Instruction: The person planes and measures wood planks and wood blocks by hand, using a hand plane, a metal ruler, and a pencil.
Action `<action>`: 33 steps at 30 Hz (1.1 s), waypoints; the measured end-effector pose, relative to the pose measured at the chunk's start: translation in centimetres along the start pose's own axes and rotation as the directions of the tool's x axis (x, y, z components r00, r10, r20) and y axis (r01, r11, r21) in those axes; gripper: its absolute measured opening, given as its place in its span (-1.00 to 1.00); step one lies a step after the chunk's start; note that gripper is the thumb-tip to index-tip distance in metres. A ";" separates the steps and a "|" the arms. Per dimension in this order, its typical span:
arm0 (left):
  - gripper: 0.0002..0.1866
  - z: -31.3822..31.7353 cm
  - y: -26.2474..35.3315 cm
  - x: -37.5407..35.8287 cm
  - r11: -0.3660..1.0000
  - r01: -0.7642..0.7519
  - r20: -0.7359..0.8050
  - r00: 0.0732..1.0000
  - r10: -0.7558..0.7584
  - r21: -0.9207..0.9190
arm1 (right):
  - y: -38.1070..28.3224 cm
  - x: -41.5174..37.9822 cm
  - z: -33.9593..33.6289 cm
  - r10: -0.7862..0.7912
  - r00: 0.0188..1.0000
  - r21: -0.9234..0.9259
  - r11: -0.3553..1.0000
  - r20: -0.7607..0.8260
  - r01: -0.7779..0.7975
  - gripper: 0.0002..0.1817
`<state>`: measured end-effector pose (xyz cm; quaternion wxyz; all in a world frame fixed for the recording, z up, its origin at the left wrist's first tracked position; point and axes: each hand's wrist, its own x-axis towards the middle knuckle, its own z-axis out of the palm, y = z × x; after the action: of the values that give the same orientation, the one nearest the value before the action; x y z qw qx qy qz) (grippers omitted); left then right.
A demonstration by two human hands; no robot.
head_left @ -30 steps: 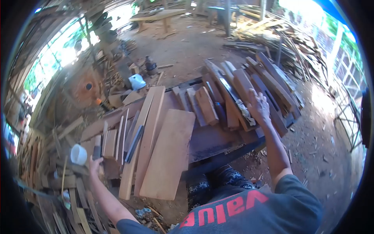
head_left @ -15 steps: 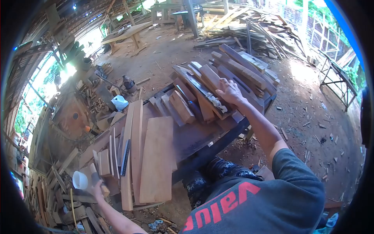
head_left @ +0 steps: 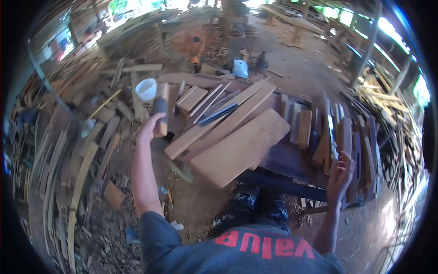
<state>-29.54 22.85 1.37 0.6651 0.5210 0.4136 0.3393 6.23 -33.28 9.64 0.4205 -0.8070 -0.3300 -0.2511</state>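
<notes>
At the left end of the dark bench (head_left: 292, 157), we had our left hand (head_left: 148, 125) closed on a wooden block (head_left: 159, 107) that carried a dark band across its middle. We gripped it just at that band, with part of the fingers hidden from us by the wood. We could not tell whether the block touched anything beneath it. Near it, a little farther to the left, we saw a white bowl (head_left: 146, 89)

Across the bench, we held our right hand (head_left: 343, 171) by the near ends of a row of boards, its fingers half curled beside a thick board (head_left: 345, 137). We could not tell whether they gripped that piece or only brushed it

Between our hands, we had a wide board (head_left: 242, 146) lying flat and slantwise, its near end jutting past the bench edge. Beside it we saw long planks (head_left: 258, 102), a narrow black strip (head_left: 219, 114), some thin slats (head_left: 211, 101) and a short chunk of wood (head_left: 191, 99)

Past the bench, we could see a pale blue container (head_left: 240, 68) on the ground, and to our left a spread of loose timber (head_left: 89, 169). Below us showed our grey shirt (head_left: 200, 253) with its red letters
</notes>
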 end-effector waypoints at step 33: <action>-0.50 22.5 -5.9 -20.5 0.391 -0.677 0.383 0.701 0.602 0.623 | -3.5 -3.6 14.2 0.363 0.543 0.376 0.437 0.757 -0.817 -0.59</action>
<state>-17.91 -5.85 2.29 0.2366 0.8721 0.2473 0.3496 3.08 -20.98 1.62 0.6331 -0.6788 -0.1824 0.3244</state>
